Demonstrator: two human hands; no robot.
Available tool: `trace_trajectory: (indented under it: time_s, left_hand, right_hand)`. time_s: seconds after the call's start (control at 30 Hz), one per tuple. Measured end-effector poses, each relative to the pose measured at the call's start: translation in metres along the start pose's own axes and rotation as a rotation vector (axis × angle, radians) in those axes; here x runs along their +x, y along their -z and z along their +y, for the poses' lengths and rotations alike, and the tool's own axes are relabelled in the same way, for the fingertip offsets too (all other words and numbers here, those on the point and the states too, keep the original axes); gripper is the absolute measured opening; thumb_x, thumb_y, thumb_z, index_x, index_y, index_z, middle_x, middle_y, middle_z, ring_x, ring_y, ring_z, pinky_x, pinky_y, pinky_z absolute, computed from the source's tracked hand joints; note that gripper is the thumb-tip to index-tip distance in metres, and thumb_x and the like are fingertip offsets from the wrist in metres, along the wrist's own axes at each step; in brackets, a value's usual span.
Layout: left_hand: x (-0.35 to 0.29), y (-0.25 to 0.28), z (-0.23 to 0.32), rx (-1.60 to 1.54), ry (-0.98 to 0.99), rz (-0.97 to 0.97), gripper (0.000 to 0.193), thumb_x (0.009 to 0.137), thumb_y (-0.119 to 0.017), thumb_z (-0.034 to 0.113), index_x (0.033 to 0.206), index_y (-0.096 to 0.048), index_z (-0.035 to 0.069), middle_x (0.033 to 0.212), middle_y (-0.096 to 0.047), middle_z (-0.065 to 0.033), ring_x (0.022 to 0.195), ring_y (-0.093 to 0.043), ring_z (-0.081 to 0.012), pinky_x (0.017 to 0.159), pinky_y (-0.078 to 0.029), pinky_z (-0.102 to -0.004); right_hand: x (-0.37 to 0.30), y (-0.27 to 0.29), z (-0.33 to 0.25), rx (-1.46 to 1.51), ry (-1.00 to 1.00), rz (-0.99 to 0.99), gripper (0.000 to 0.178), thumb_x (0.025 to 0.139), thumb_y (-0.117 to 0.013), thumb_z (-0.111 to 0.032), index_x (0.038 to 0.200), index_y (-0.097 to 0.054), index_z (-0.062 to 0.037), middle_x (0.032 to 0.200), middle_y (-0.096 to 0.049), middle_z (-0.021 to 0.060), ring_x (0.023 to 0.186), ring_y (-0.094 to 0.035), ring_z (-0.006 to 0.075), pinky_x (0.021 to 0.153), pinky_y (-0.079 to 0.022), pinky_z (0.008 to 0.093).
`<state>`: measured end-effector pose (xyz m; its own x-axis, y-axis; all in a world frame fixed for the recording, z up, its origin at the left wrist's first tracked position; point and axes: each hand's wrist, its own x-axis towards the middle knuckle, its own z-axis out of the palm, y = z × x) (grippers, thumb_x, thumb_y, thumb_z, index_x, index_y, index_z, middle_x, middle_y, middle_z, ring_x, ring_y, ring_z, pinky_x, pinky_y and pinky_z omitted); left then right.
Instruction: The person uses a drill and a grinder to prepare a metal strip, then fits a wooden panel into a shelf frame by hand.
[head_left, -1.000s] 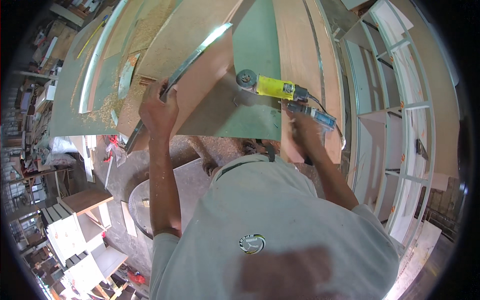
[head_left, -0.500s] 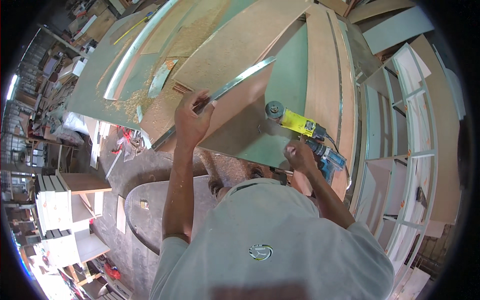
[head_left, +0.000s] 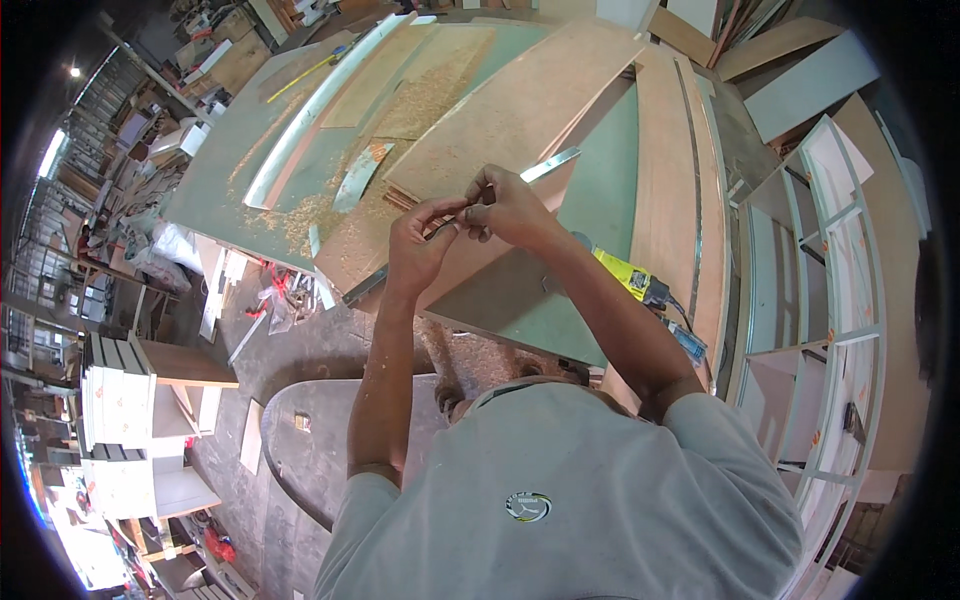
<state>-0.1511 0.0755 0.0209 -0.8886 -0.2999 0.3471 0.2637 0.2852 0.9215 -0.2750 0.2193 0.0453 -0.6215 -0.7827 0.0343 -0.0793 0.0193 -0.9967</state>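
Observation:
A long, narrow metal strip [head_left: 553, 163] lies slantwise across a brown board [head_left: 503, 242], its middle hidden by my hands. My left hand [head_left: 422, 240] is closed around the strip, fingertips and thumb drawn together. Against those fingertips my right hand [head_left: 508, 208] is bent in a pinch; anything between its fingers is too small to name. Under my right forearm, partly covered, lies a yellow angle grinder [head_left: 625, 273]. A blue drill [head_left: 688, 345] rests beside it.
Wood panels [head_left: 665, 190] and sawdust [head_left: 430, 95] cover parts of the green worktable [head_left: 610, 165]. A white frame shelf [head_left: 840, 240] stands to the right. At the lower left are stacked white cabinet pieces [head_left: 115, 400]. A curved dark panel [head_left: 330, 425] lies near my left arm.
My right hand has moved left and forward from beside the drill and now meets my left hand at the strip. The whole view has shifted slightly.

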Motion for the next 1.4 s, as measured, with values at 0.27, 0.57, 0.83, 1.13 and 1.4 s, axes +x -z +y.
trace_trajectory:
  time_s: [0.27, 0.57, 0.83, 1.13, 1.4]
  left_hand:
    - [0.011, -0.005, 0.000, 0.211, 0.017, 0.060, 0.032, 0.086, -0.063, -0.006, 0.115, -0.072, 0.001, 0.103, -0.070, -0.0071, 0.099, -0.065, -0.0147, 0.090, -0.051, -0.0300]
    - [0.036, -0.013, -0.006, 0.077, 0.238, 0.054, 0.022, 0.088, -0.068, 0.000, 0.109, -0.075, 0.000, 0.095, -0.073, -0.0057, 0.088, -0.067, -0.0119, 0.082, -0.052, -0.0262]
    - [0.052, -0.013, -0.009, -0.084, 0.354, 0.185, 0.017, 0.082, -0.076, 0.002, 0.098, -0.076, -0.003, 0.087, -0.074, -0.0066, 0.077, -0.067, -0.0110, 0.072, -0.054, -0.0241]
    - [0.057, -0.016, -0.010, 0.023, 0.405, 0.156, 0.018, 0.082, -0.078, 0.004, 0.099, -0.077, -0.001, 0.089, -0.075, -0.0068, 0.078, -0.067, -0.0119, 0.075, -0.053, -0.0261]
    - [0.055, -0.021, -0.012, 0.213, 0.353, 0.150, 0.016, 0.083, -0.077, 0.004, 0.099, -0.077, 0.000, 0.088, -0.075, -0.0056, 0.079, -0.067, -0.0115, 0.075, -0.052, -0.0260]
  right_hand:
    - [-0.014, 0.004, 0.004, -0.197, 0.116, 0.172, 0.029, 0.083, -0.078, -0.012, 0.097, -0.058, 0.0040, 0.087, -0.068, 0.0155, 0.072, -0.069, 0.0197, 0.062, -0.055, 0.0351]
    - [-0.210, 0.132, 0.101, -0.566, -0.265, 0.730, 0.029, 0.085, -0.077, -0.024, 0.094, -0.063, 0.0006, 0.081, -0.068, 0.0137, 0.073, -0.066, 0.0233, 0.066, -0.052, 0.0375]
    - [-0.348, 0.149, 0.158, -0.801, -0.511, 0.966, 0.041, 0.075, -0.083, -0.028, 0.094, -0.060, 0.0002, 0.088, -0.064, 0.0128, 0.081, -0.063, 0.0246, 0.076, -0.051, 0.0387]
    - [-0.351, 0.134, 0.153, -0.664, -0.747, 0.924, 0.042, 0.071, -0.084, -0.028, 0.091, -0.061, 0.0003, 0.082, -0.062, 0.0096, 0.078, -0.061, 0.0231, 0.072, -0.050, 0.0362]
    - [-0.351, 0.133, 0.167, -0.418, -0.845, 0.833, 0.049, 0.073, -0.084, -0.027, 0.108, -0.066, 0.0026, 0.098, -0.072, 0.0152, 0.087, -0.070, 0.0250, 0.077, -0.054, 0.0384]
